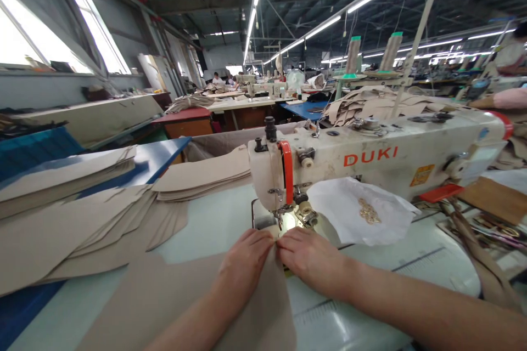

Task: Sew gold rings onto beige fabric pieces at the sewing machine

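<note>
A large beige fabric panel [181, 296] lies on the pale sewing table, its far edge at the needle area of a white sewing machine [317, 159]. My left hand [246, 258] is closed, fingers pinching the panel's edge just in front of the presser foot. Close against it, my right hand [307, 255] is closed too, its fingertips pressed together at the same edge. Exactly what lies between the right fingertips is hidden. The machine's lamp [289, 221] lights the spot beyond my fingers.
Stacks of cut beige panels [201, 175] lie to the left, some on a blue surface [160, 156]. Small gold-coloured metal pieces [369, 211] rest on a white sheet [333, 211] beside the machine. Thread cones [391, 52] stand behind it. Scissors and tools [494, 230] lie at right.
</note>
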`<state>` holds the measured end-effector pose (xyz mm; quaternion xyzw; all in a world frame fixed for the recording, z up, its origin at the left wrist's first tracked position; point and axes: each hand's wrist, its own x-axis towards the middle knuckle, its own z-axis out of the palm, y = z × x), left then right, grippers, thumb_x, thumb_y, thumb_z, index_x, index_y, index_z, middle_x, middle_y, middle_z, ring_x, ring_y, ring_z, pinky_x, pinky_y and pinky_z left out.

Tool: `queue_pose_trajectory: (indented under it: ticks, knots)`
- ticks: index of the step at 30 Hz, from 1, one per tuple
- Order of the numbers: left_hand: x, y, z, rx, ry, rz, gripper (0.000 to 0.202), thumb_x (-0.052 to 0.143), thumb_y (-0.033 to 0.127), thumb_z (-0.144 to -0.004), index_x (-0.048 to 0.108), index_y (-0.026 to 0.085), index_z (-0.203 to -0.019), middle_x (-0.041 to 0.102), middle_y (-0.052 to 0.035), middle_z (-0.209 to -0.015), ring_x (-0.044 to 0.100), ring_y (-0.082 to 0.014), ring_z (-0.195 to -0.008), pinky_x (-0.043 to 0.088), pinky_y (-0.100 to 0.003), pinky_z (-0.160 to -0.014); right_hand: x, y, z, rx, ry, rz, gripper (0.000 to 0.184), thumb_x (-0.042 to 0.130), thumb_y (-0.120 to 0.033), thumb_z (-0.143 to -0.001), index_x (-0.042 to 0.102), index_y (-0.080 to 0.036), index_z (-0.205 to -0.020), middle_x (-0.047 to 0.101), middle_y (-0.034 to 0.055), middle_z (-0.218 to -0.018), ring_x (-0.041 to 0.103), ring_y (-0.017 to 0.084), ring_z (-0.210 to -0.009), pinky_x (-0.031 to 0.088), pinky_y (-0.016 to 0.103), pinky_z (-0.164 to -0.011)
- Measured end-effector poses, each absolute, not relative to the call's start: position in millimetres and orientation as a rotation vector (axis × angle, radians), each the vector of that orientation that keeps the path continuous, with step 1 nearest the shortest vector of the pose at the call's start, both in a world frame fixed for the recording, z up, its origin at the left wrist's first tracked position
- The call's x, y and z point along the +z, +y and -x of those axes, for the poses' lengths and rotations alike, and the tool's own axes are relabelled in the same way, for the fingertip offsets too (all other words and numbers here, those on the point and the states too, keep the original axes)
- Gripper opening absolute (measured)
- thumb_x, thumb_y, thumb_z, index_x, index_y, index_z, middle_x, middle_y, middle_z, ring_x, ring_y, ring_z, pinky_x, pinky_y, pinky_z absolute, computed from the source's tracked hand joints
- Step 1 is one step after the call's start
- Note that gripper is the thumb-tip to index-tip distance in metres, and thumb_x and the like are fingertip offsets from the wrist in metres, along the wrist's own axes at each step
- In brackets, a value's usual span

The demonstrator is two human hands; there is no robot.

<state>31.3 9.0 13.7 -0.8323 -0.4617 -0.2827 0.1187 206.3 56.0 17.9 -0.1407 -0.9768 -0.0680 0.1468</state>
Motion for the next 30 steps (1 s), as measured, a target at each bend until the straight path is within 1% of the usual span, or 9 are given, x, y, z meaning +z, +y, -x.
queue_pose_trajectory:
  ticks: [5,10,19,24,26,30]
  knots:
    - [11.6,28.6,-34.6,-0.844,-1.388,2.431,0.028,0.037,0.016,-0.092,0.064,0.017,-0.084,0.07,-0.005,-0.083,0.063,-0.0174,-0.078,0.054,-0.03,-0.072,19.1,71.7,-210.5,-0.19,-2.821,0.437,0.008,0.053,-0.016,-0.088,0.061,-0.013,-0.09,0.062,0.0058,-0.09,0.053,0.018,-0.091,0.041,0.03,-0.084]
    - [11.5,38.8,-34.0,-0.87,-1.432,2.463,0.027,0.039,0.015,-0.091,0.064,0.019,-0.082,0.069,-0.0041,-0.084,0.063,-0.017,-0.08,0.054,-0.031,-0.076,15.9,80.1,-210.2,-0.156,-2.774,0.446,0.006,0.054,-0.016,-0.087,0.06,-0.014,-0.086,0.062,0.0045,-0.09,0.053,0.017,-0.086,0.042,0.03,-0.08]
    - [10.5,44.9,-30.1,-0.948,-1.399,2.449,0.027,0.039,0.022,-0.092,0.064,0.018,-0.083,0.069,-0.0042,-0.082,0.063,-0.0172,-0.078,0.054,-0.03,-0.073,17.9,83.7,-210.4,-0.169,-2.818,0.501,0.006,0.053,-0.016,-0.089,0.059,-0.014,-0.091,0.061,0.0048,-0.094,0.054,0.018,-0.088,0.04,0.03,-0.076]
    - [10.4,45.1,-30.4,-0.973,-1.408,2.429,0.028,0.04,0.021,-0.091,0.066,0.019,-0.082,0.069,-0.0043,-0.081,0.063,-0.0168,-0.077,0.055,-0.029,-0.072,17.0,83.6,-210.0,-0.158,-2.816,0.504,0.007,0.051,-0.015,-0.089,0.058,-0.014,-0.09,0.061,0.0053,-0.093,0.054,0.018,-0.087,0.041,0.03,-0.075]
    - [10.9,44.6,-30.5,-0.963,-1.425,2.426,0.027,0.04,0.02,-0.091,0.066,0.02,-0.082,0.069,-0.0039,-0.081,0.062,-0.0166,-0.077,0.054,-0.029,-0.073,15.9,83.1,-209.4,-0.151,-2.812,0.51,0.007,0.051,-0.015,-0.089,0.058,-0.013,-0.091,0.061,0.0056,-0.094,0.054,0.018,-0.088,0.042,0.03,-0.077]
    - [12.1,43.7,-31.0,-0.925,-1.461,2.423,0.028,0.04,0.019,-0.09,0.066,0.019,-0.08,0.069,-0.0041,-0.081,0.063,-0.0168,-0.078,0.055,-0.029,-0.072,14.3,80.2,-209.8,-0.115,-2.797,0.538,0.009,0.052,-0.015,-0.089,0.058,-0.012,-0.095,0.062,0.0066,-0.1,0.053,0.018,-0.097,0.042,0.029,-0.084]
